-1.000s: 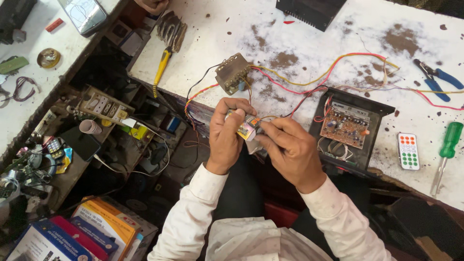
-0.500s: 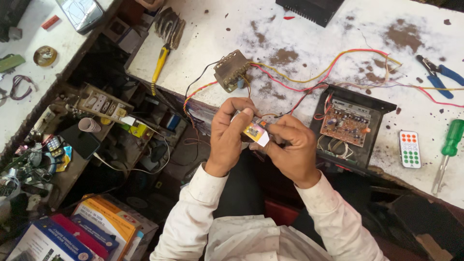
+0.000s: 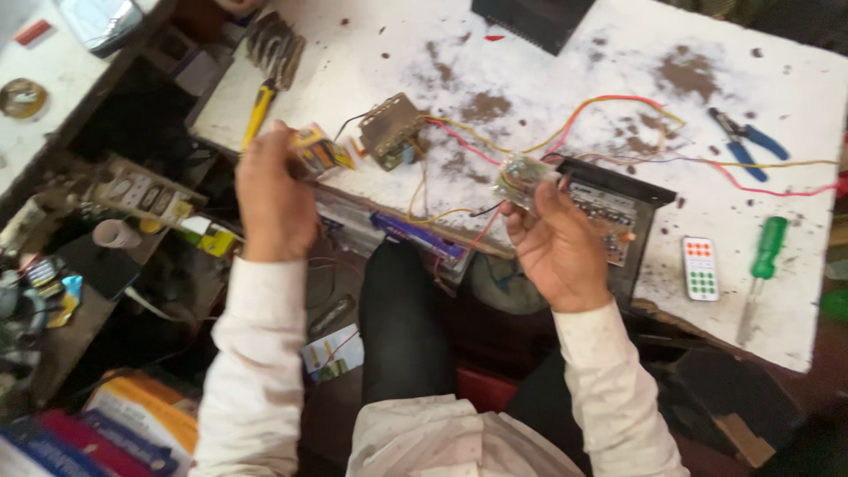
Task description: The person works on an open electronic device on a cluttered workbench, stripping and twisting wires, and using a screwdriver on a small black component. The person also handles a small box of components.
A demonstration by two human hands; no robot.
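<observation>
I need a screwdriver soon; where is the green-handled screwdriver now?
In the head view, the green-handled screwdriver lies at the right side of the white table, just right of the small white remote and below the blue-handled pliers.

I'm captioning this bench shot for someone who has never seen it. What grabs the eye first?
Two raised hands: the left hand holds a small yellow box, the right hand a small wired module. Behind them, red and yellow wires loop across the stained white table, with a green screwdriver at right.
</observation>
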